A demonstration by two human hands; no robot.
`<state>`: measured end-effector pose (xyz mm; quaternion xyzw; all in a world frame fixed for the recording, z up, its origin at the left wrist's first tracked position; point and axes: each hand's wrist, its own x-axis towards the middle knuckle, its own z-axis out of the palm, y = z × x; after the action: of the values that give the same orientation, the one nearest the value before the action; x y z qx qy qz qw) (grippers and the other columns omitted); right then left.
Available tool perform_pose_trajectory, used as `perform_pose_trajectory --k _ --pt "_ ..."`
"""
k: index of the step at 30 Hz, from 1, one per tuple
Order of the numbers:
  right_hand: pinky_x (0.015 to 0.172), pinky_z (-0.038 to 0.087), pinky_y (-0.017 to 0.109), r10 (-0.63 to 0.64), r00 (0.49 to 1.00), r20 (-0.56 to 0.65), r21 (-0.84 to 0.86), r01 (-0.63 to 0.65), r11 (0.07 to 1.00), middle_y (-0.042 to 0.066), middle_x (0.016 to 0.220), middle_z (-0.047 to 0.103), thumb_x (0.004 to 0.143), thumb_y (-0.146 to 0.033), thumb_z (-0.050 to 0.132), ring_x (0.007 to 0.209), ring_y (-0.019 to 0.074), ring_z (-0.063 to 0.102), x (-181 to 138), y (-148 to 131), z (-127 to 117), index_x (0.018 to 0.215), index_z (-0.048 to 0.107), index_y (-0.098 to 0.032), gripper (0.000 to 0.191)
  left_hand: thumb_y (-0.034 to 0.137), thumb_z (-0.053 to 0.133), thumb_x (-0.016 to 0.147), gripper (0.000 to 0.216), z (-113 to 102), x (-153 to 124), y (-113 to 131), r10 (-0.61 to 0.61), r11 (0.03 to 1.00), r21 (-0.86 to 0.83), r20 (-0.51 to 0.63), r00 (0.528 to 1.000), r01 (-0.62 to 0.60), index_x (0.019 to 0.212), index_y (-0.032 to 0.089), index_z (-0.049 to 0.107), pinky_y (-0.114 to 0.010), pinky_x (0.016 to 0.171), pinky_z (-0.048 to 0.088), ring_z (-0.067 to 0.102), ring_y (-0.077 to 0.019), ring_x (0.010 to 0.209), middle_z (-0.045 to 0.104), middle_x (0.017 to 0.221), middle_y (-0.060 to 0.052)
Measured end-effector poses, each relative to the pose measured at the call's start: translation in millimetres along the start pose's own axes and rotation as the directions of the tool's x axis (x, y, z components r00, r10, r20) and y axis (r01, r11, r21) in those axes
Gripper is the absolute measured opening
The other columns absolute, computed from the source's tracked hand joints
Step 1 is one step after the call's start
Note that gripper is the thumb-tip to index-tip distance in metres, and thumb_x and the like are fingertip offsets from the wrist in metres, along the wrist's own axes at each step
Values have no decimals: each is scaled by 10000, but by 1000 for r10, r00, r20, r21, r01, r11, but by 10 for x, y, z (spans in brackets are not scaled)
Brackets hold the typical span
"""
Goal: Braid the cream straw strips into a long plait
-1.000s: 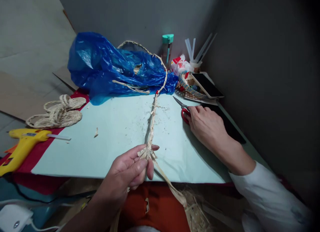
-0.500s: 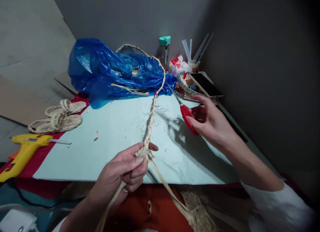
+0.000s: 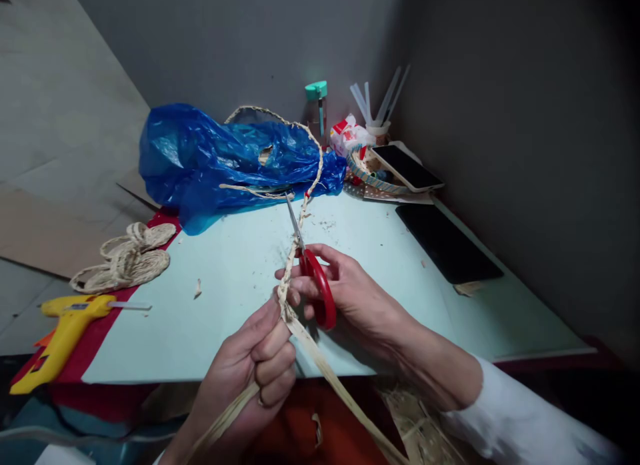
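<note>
A braided cord of pale plant fibre runs from the blue plastic bag toward me, and my left hand pinches it at its near end. Loose flat strands trail from that grip down past the table edge. My right hand has red-handled scissors hooked in it, blades pointing away and lying alongside the cord. The fingertips of that hand are at the braid, just above my left hand. Whether the blades are fully closed is hard to see.
At the back lies a blue plastic bag. Woven straw slippers and a yellow glue gun are on the left. On the right are a phone, a basket, a dark flat slab and a cup of glue sticks.
My right hand has moved left with the scissors, from the table's right side to the braid. My left hand has shifted slightly down, and the short frayed ends above its thumb no longer show.
</note>
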<state>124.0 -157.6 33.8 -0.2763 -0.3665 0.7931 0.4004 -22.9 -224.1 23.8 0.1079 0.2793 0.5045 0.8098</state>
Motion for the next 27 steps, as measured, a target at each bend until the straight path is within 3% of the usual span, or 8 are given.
perform_pose_trajectory --k 5,12,15,19,27 --pt "536 404 196 -2 1000 0 30 2 1000 -17 726 602 674 -182 768 581 79 566 -13 16 -13 949 467 -176 408 191 436 946 177 -67 35 1 -49 999 2 14 999 49 1015 122 583 -152 321 72 43 -37 379 169 500 113" --pt "575 458 266 -131 986 -107 -303 93 948 -63 662 552 664 -197 736 559 111 552 -49 -76 -33 980 430 -213 440 383 472 928 271 -66 58 -57 -54 989 136 -85 995 65 874 145 588 -137 293 112 14 -24 348 166 445 126" --pt "562 459 261 -192 973 -132 -516 98 851 -47 677 568 656 -224 722 578 121 553 -81 -135 -78 985 465 -211 418 392 517 903 230 33 52 -41 -17 962 266 -151 988 57 898 168 571 -135 304 104 24 -26 356 166 440 132" --pt "580 452 253 -300 949 -96 -752 128 647 -18 709 617 715 -224 649 644 142 582 -104 -182 -144 981 502 -218 304 318 562 887 171 197 47 8 37 901 428 -222 974 64 1016 208 540 -132 335 100 35 -33 389 155 455 139" --pt "542 401 207 -425 905 -20 -850 208 484 -53 692 587 765 -146 558 571 98 510 -169 -135 -113 1019 475 -238 282 323 587 867 419 254 46 11 43 886 456 -252 967 80 1257 192 510 -142 348 102 32 -34 402 141 453 144"
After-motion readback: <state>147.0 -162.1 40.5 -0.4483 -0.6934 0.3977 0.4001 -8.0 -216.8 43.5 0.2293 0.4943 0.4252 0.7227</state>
